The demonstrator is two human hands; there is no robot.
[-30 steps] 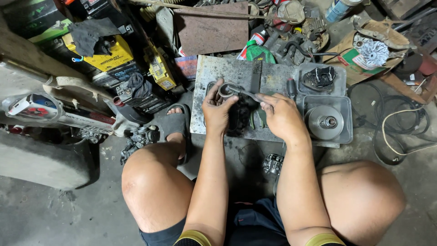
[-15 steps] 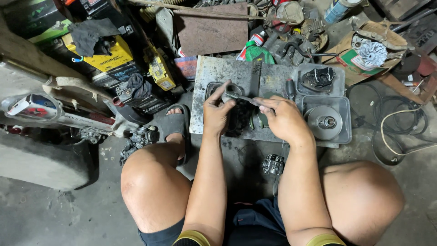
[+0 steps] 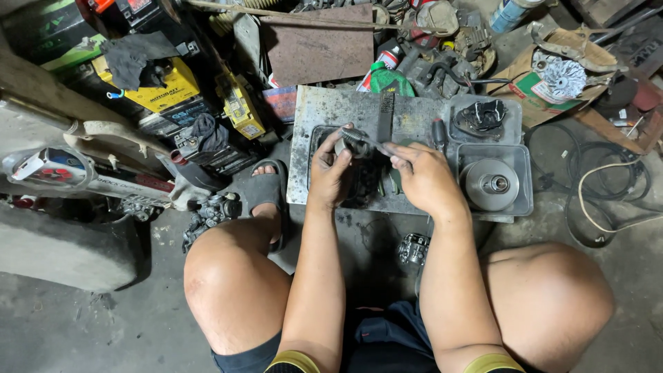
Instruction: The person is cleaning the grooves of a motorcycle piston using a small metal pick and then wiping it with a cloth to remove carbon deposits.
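Note:
My left hand (image 3: 330,169) grips a small round dark metal part (image 3: 351,141) above a greasy metal board (image 3: 324,110) on the floor. My right hand (image 3: 423,176) holds a thin tool (image 3: 373,144) whose tip touches that part. Under both hands lies a dark tray of oily engine pieces (image 3: 366,186), mostly hidden. To the right, a square metal tray (image 3: 519,162) holds a round pulley (image 3: 489,184). Behind it a second tray holds a black part (image 3: 480,117).
Yellow and black batteries (image 3: 166,90) stack at the left. A carburettor (image 3: 210,211) lies by my left foot in a sandal (image 3: 266,190). Black cables (image 3: 601,186) coil at the right. A rusty plate (image 3: 321,45), cans and a fan wheel (image 3: 563,76) crowd the back.
The hands have shifted slightly; my right hand now brings the thin tool onto the part that the left hand holds. The view has moved a little closer.

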